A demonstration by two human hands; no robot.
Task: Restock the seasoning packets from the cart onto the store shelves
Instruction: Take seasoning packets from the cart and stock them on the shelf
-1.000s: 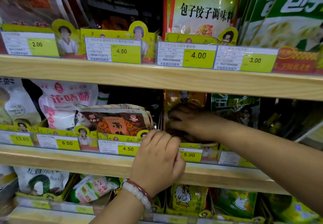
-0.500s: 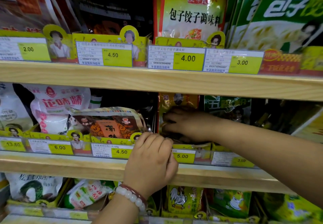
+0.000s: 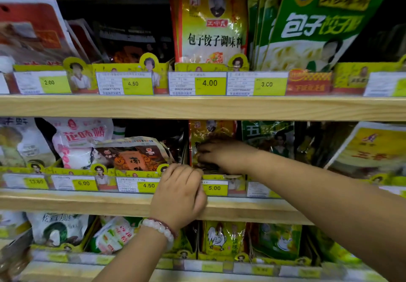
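On the middle light-wood shelf point(image 3: 87, 202), the right hand point(image 3: 222, 154) reaches into the slot above the 5.00 price tag point(image 3: 214, 188) and rests on an upright yellow-brown seasoning packet point(image 3: 211, 132); shadow hides whether its fingers pinch the packet or only press it. The left hand point(image 3: 179, 193) curls its fingers over the yellow cardboard divider rail point(image 3: 136, 172) at the shelf front, holding it.

Risks from this position:
- Pushing the packet back without steadying the rail may tip the divider outward.
- The slumped brown-and-orange foil packet point(image 3: 131, 156) just beside may slide into the slot and jam the row.
- A creased packet could lean and hide its label
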